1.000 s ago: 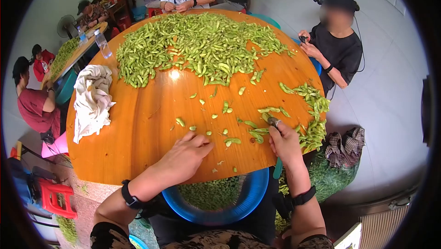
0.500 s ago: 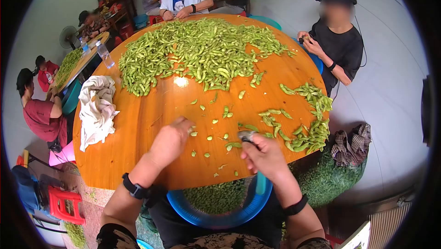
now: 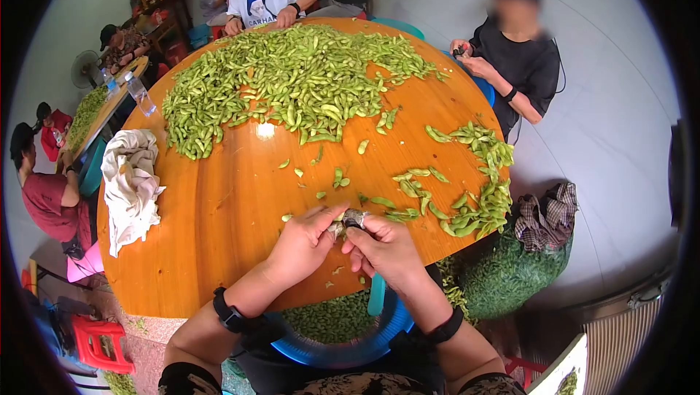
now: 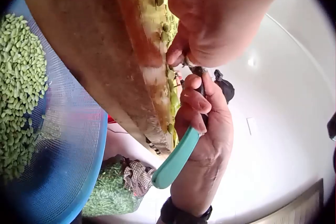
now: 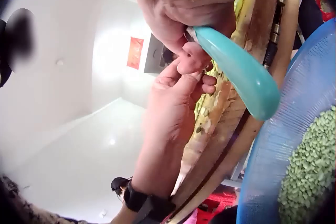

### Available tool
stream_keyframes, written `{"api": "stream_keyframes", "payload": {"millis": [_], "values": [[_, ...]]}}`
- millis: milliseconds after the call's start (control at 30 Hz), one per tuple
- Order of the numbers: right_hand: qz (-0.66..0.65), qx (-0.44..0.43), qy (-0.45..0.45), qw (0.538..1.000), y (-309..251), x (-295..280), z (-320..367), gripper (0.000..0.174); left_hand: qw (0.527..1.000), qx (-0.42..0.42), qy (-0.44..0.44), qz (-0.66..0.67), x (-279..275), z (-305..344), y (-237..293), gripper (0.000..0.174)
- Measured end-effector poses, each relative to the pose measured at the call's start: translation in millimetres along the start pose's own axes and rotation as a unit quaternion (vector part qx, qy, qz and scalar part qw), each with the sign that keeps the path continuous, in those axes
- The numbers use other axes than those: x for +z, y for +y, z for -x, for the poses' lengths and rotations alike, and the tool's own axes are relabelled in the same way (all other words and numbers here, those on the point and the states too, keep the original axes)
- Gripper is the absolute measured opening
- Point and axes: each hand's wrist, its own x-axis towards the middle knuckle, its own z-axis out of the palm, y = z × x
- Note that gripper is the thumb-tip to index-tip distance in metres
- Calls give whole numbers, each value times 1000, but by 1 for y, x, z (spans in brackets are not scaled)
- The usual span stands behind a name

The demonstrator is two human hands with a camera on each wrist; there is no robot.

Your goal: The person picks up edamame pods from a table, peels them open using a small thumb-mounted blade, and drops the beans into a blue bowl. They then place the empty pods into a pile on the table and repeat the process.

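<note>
In the head view my left hand (image 3: 300,243) and right hand (image 3: 390,248) meet over the near edge of the wooden table (image 3: 219,249). My left fingertips pinch a small pale-green bean pod (image 3: 336,227), mostly covered by fingers. The right hand grips a tool with a teal handle (image 3: 377,294), which points down toward me; its working end is hidden. A dark grey piece (image 3: 355,218) shows at the right fingertips, against the left ones. The right wrist view shows the teal handle (image 5: 241,74) beside the touching fingertips.
A big heap of green pods (image 3: 292,88) covers the far side of the table, with a smaller pile (image 3: 481,209) at right. Below the edge stands a blue basket (image 3: 332,355) holding shelled beans. A white cloth (image 3: 131,187) lies at left. Other people sit around.
My left hand went to the loose pods on the table, then came back to the right hand. The right hand with the tool moved from the right-hand pods toward the middle.
</note>
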Motion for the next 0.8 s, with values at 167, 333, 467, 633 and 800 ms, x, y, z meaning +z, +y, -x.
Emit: {"api": "stream_keyframes", "payload": {"millis": [167,333,467,633,800], "values": [[-21,-11,13,1000,5,8,-3,9,1000,-14,9,26,2,3,-6,40],[-40,-30,42,998,9,13,-9,8,992,-59,1,112,2,6,-13,34],[-56,-43,49,996,9,17,-11,8,973,-92,-28,211,-4,2,-17,35],[-54,-10,41,998,10,10,-13,9,936,-142,-85,311,-13,-4,-17,37],[-97,21,16,995,4,1,-14,8,894,-181,-103,397,-17,-7,-23,29]]}}
